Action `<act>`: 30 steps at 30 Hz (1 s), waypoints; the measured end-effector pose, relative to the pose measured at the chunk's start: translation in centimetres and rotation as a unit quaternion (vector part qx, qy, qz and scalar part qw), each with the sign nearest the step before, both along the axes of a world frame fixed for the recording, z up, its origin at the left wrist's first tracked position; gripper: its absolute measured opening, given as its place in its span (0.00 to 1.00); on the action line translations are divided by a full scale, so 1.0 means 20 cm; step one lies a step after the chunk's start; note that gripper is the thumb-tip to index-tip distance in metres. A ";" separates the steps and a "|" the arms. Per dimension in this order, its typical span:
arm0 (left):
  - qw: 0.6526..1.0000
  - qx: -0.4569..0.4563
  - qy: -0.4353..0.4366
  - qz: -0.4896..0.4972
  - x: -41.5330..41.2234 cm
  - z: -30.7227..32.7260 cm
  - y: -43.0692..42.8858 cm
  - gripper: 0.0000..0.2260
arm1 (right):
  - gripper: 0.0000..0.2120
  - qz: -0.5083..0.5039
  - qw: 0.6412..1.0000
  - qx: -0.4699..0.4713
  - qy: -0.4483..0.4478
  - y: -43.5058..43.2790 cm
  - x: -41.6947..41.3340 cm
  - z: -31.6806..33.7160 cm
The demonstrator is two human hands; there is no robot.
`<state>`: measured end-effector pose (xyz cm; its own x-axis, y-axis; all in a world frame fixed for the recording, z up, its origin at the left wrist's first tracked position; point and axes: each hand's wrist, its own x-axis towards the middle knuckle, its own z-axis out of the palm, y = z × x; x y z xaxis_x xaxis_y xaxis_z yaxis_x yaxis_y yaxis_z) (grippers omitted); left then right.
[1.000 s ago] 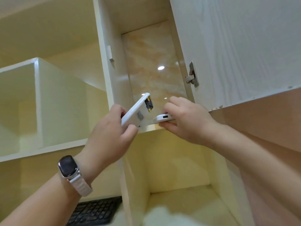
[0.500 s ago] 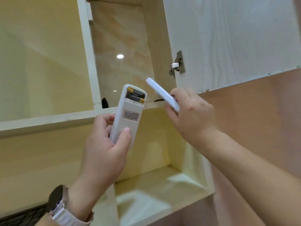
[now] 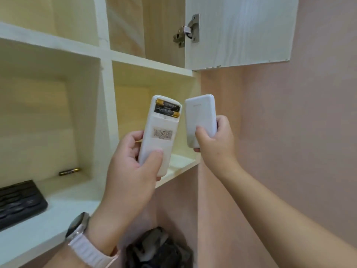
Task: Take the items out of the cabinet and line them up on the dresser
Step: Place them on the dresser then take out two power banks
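Note:
My left hand [image 3: 133, 176] grips a white remote control [image 3: 161, 130] by its lower half, back side facing me, battery bay uncovered with two gold-tipped batteries showing. My right hand [image 3: 214, 144] holds a white power bank [image 3: 199, 115] upright beside it, thumb on its face. Both items are out in front of the lower right cubby of the cabinet [image 3: 105, 88]. A loose battery [image 3: 69, 171] lies at the back of the lower left cubby, and a black keyboard [image 3: 18, 202] rests at that shelf's front left.
The cabinet door [image 3: 241, 29] hangs open at upper right on a metal hinge [image 3: 188, 29]. A pink wall [image 3: 299, 132] runs along the right. A dark heap of things [image 3: 160, 248] sits low in the frame beneath the shelves.
Both hands have come down and out of the upper compartment with the remote and the power bank. The view has tilted lower, bringing the loose battery and the keyboard into sight.

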<state>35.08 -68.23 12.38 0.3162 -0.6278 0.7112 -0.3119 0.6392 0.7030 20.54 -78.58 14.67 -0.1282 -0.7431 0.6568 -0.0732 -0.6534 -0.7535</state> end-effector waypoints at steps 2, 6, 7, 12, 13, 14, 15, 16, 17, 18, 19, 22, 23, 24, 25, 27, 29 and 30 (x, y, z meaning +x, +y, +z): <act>0.999 0.022 0.023 -0.025 -0.01 -0.07 -0.01 0.10 | 0.07 0.006 0.999 0.028 -0.024 0.07 -0.04 -0.10; 0.993 0.067 0.057 -0.080 -0.08 -0.22 -0.03 0.11 | 0.08 -0.008 0.996 0.074 -0.045 0.20 -0.15 -0.29; 0.990 0.078 0.070 -0.096 -0.11 -0.25 -0.02 0.11 | 0.08 -0.011 0.995 0.088 -0.050 0.23 -0.18 -0.34; 0.965 0.163 0.117 -0.171 -0.30 -0.45 0.01 0.11 | 0.07 -0.053 0.981 0.170 -0.070 0.43 -0.38 -0.55; 0.960 0.186 0.109 -0.180 -0.34 -0.51 0.03 0.12 | 0.07 -0.062 0.978 0.186 -0.078 0.46 -0.43 -0.59; 0.954 0.208 0.102 -0.189 -0.39 -0.55 0.05 0.12 | 0.07 -0.071 0.973 0.199 -0.087 0.50 -0.47 -0.62; 0.949 0.226 0.097 -0.199 -0.45 -0.60 0.07 0.10 | 0.07 -0.082 0.969 0.210 -0.097 0.54 -0.52 -0.65; 0.943 0.242 0.093 -0.209 -0.50 -0.64 0.09 0.09 | 0.07 -0.091 0.966 0.220 -0.105 0.59 -0.57 -0.68; 0.938 0.255 0.089 -0.219 -0.57 -0.68 0.11 0.09 | 0.07 -0.098 0.962 0.227 -0.113 0.63 -0.63 -0.71; 0.932 0.267 0.087 -0.228 -0.63 -0.71 0.14 0.09 | 0.07 -0.105 0.959 0.233 -0.119 0.68 -0.69 -0.74; 0.926 0.278 0.086 -0.239 -0.70 -0.73 0.17 0.09 | 0.08 -0.111 0.957 0.237 -0.125 0.74 -0.75 -0.77; 0.907 0.302 0.084 -0.280 -0.92 -0.79 0.26 0.08 | 0.11 -0.140 0.948 0.247 -0.145 0.93 -0.95 -0.85; 0.901 0.311 0.085 -0.291 -1.00 -0.81 0.30 0.08 | 0.11 -0.150 0.945 0.251 -0.149 1.00 -1.02 -0.87; 0.894 0.319 0.086 -0.303 -1.08 -0.83 0.35 0.08 | 0.11 -0.162 0.942 0.255 -0.150 1.07 -1.09 -0.89; 0.887 0.326 0.086 -0.316 -1.17 -0.85 0.41 0.08 | 0.10 -0.174 0.938 0.258 -0.151 1.14 -1.16 -0.91; 0.875 0.335 0.088 -0.338 -1.32 -0.88 0.53 0.08 | 0.09 -0.196 0.932 0.263 -0.156 1.29 -1.30 -0.94; 0.864 0.344 0.084 -0.358 -1.46 -0.90 0.65 0.08 | 0.10 -0.218 0.925 0.265 -0.165 1.44 -1.43 -0.97; 0.859 0.349 0.074 -0.368 -1.53 -0.91 0.71 0.08 | 0.09 -0.233 0.920 0.266 -0.169 1.52 -1.50 -0.99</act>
